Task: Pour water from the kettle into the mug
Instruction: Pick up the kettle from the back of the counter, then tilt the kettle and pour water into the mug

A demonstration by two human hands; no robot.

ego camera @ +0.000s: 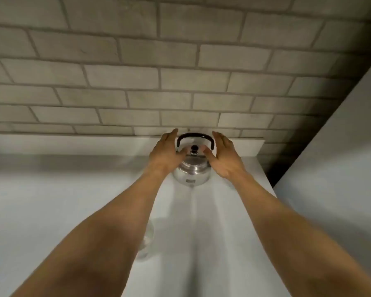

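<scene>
A shiny steel kettle (192, 173) with a black arched handle and a black lid knob stands at the far end of the white counter (51, 189), close to the wall. My left hand (166, 153) is at the kettle's left side and my right hand (224, 156) at its right side, both with fingers spread and thumbs near the lid. Whether the palms touch the kettle I cannot tell. A pale, see-through mug (147, 243) stands nearer to me, mostly hidden behind my left forearm.
A grey brick wall (159, 71) rises behind the counter with a low white ledge (244, 146) at its foot. A tall white panel (341, 168) bounds the counter on the right, with a dark gap beside it.
</scene>
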